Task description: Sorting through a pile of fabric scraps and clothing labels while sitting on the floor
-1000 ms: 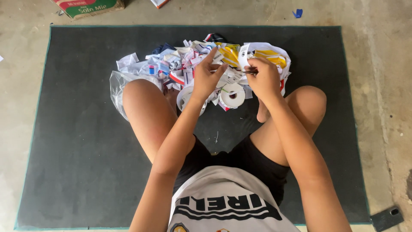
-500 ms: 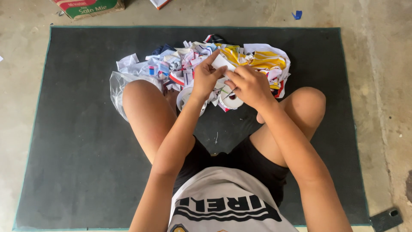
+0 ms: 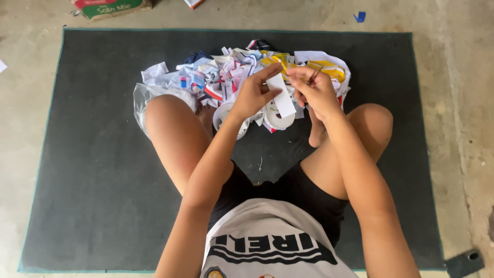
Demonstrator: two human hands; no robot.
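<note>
We hold a white paper strip (image 3: 282,96) pinched in the grip of our left hand (image 3: 250,96), thumb and fingers closed on its upper end, just above the heap of cut paper scraps (image 3: 226,77) on the dark mat (image 3: 92,154). Our right hand (image 3: 314,88) is curled shut beside it around something small we cannot make out. We judge this a sorting or trimming step; the next move calls for steadying the strip. Both forearms reach forward between our bent knees
</note>
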